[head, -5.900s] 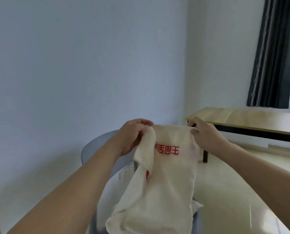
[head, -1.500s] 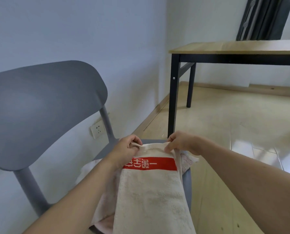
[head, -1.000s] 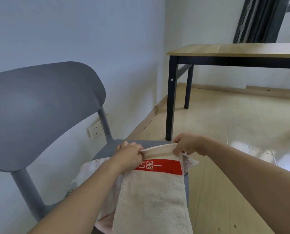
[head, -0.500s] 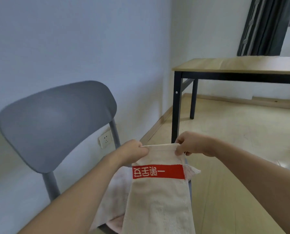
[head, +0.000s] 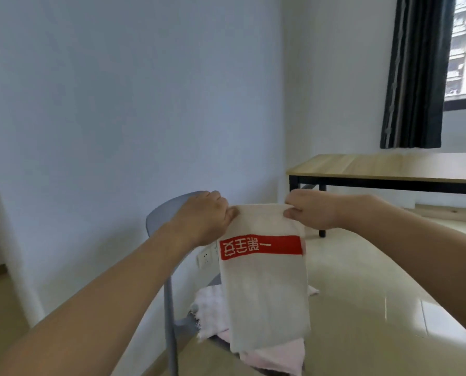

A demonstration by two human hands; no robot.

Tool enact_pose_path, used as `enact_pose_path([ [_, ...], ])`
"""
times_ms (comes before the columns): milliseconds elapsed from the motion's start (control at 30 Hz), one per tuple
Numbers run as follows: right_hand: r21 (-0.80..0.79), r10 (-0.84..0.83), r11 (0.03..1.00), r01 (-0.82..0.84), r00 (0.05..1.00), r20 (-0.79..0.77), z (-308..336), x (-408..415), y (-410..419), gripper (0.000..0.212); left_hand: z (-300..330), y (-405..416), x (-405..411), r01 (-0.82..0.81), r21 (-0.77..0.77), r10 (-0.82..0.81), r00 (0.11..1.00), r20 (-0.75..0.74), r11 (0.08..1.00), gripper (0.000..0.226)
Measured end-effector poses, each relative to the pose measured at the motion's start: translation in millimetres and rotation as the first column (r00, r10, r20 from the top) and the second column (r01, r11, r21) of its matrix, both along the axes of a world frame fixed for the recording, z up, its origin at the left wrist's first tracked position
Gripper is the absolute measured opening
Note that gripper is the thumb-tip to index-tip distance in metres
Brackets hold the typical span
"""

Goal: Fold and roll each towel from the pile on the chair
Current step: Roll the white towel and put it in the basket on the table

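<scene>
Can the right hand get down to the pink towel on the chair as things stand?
Probably not yet: the right hand grips the white towel, which hangs in front of the pink towel. The left hand holds the other corner.

Folded towel (head: 264,289) between both hands
</scene>
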State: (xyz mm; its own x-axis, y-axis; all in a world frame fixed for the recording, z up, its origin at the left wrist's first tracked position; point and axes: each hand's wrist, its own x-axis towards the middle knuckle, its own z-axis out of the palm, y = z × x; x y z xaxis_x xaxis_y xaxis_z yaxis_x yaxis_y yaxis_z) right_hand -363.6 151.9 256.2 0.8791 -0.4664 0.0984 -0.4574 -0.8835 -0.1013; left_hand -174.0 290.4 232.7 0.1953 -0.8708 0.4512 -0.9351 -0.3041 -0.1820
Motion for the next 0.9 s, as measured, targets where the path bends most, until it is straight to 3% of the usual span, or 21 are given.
enact_pose_path([
  [67, -0.041, 0.014, 0.999, -0.012, 0.999, 0.037, 16.8, -9.9, 15.6, 0.035, 20.4, 15.4, -9.4, 0.028, -0.038, -0.036, 0.979, -0.201, 0.999, 0.042],
  [167, -0.036, 0.015, 0.999, -0.011, 0.994, 0.111, 36.2, -23.1, 25.2, 0.02, 44.8, 37.9, -21.5, 0.099, -0.177, -0.177, 0.844, -0.507, 0.979, 0.027],
  [200, 0.018, 0.018, 1.0, -0.021, 0.992, 0.128, 40.9, -27.3, 27.0, 0.007, 49.6, 43.9, -24.8, 0.128, -0.226, -0.234, 0.809, -0.539, 0.966, 0.021],
  [267, 0.107, 0.022, 0.994, -0.033, 0.994, 0.104, 48.9, -34.1, 33.6, 0.047, 57.1, 52.1, -31.4, 0.177, -0.263, -0.302, 0.755, -0.582, 0.948, 0.006],
  [333, 0.187, -0.011, 0.982, 0.006, 0.999, 0.03, 53.3, -36.3, 39.0, 0.065, 62.2, 53.5, -34.7, 0.189, -0.208, -0.28, 0.722, -0.633, 0.96, 0.025],
  [367, 0.196, -0.017, 0.98, 0.021, 1.0, -0.019, 54.3, -36.3, 41.4, 0.058, 63.6, 52.4, -35.5, 0.172, -0.155, -0.232, 0.716, -0.659, 0.973, 0.03],
  [467, 0.167, -0.027, 0.985, 0.041, 0.996, -0.084, 49.3, -34.3, 38.1, 0.011, 58.9, 47.0, -32.0, 0.12, -0.037, -0.109, 0.684, -0.721, 0.992, 0.011],
  [600, 0.203, -0.025, 0.979, 0.027, 1.0, -0.015, 26.2, -16.4, 25.3, 0.022, 30.9, 29.3, -14.8, 0.058, -0.05, -0.074, 0.578, -0.813, 0.997, 0.015],
  [667, 0.16, -0.059, 0.985, 0.059, 0.998, -0.005, 11.2, -2.3, 13.6, 0.021, 13.1, 14.7, -9.0, -0.001, -0.11, -0.088, 0.595, -0.799, 0.994, 0.019],
  [767, -0.043, -0.099, 0.994, 0.1, 0.995, 0.028, -0.7, 18.1, -1.5, 0.025, -4.1, -6.3, 1.1, -0.083, -0.27, -0.145, 0.677, -0.722, 0.959, 0.017],
  [900, -0.23, -0.089, 0.965, 0.124, 0.984, 0.157, 1.6, 34.3, -5.6, 0.01, -4.1, -14.6, 9.9, -0.085, -0.438, -0.223, 0.764, -0.605, 0.895, 0.017],
])
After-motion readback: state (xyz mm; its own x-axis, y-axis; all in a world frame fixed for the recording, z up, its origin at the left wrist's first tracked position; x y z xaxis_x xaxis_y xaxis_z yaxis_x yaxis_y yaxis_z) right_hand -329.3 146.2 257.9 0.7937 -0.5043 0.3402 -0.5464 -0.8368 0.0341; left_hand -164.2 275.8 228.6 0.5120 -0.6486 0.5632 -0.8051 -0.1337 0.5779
